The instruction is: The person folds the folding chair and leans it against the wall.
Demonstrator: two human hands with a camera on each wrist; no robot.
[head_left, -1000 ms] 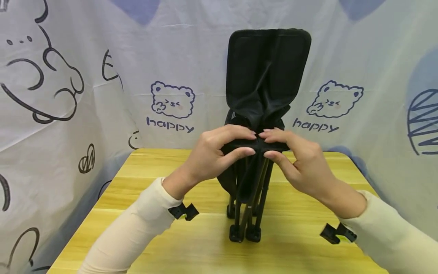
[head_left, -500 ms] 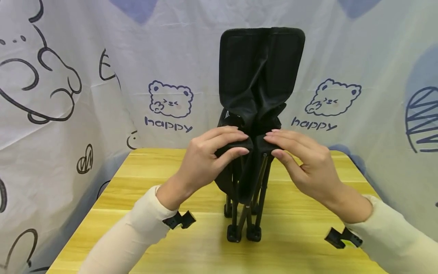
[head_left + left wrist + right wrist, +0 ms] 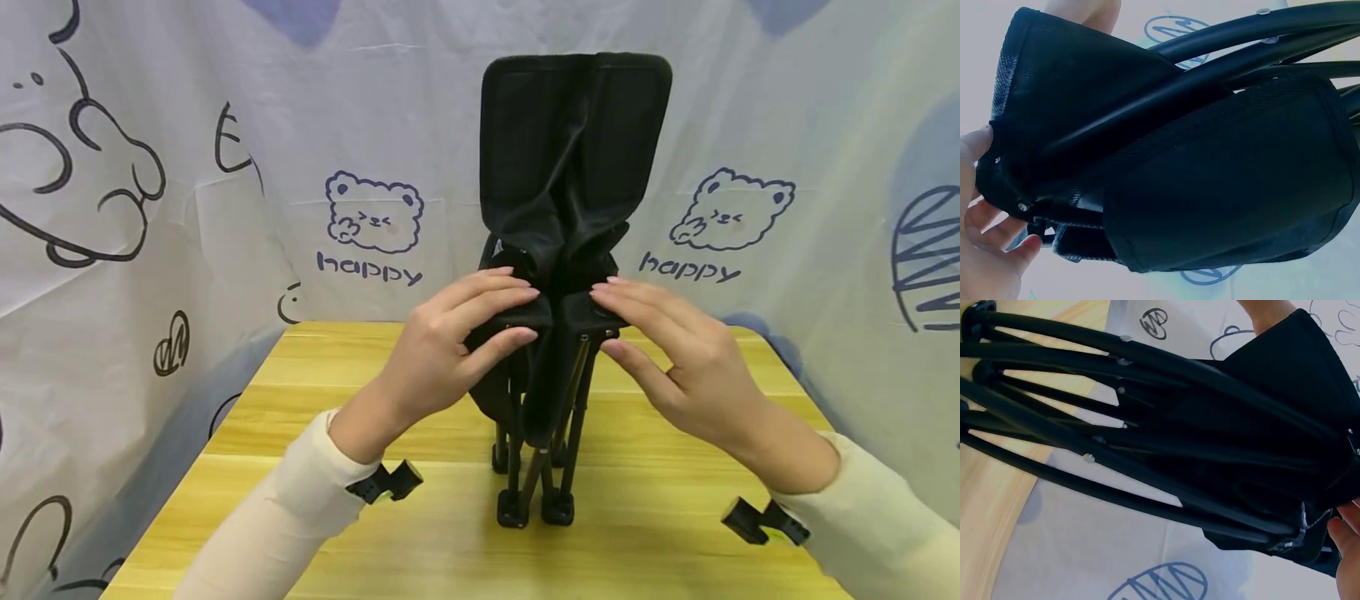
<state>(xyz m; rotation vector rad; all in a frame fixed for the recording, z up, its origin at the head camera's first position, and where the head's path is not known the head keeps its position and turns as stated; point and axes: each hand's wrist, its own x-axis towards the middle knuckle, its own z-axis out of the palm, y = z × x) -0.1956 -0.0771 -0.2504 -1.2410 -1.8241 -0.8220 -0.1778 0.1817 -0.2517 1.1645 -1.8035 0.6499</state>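
A black folding chair point(image 3: 573, 133), mostly folded, stands upright with its backrest raised and its legs close together. My left hand point(image 3: 450, 342) grips the left front corner of the seat, fingers over the top and thumb on the near side. At the right front corner, my right hand point(image 3: 686, 358) holds the fabric and frame end between fingers and thumb. Seat cloth sags in a fold between the two corners. In the left wrist view the chair's cloth point(image 3: 1229, 181) hangs beside dark tubes. Crossed legs point(image 3: 1147, 437) with rivets fill the right wrist view.
The chair's feet point(image 3: 513, 508) rest on a yellow wood-grain table point(image 3: 300, 467). Behind and at both sides hangs a pale printed curtain point(image 3: 450, 125). A small black camera mount sits on each wrist.
Both hands have moved apart, the left to the left and the right to the right. The seat's front corners have separated slightly, opening a gap between them.
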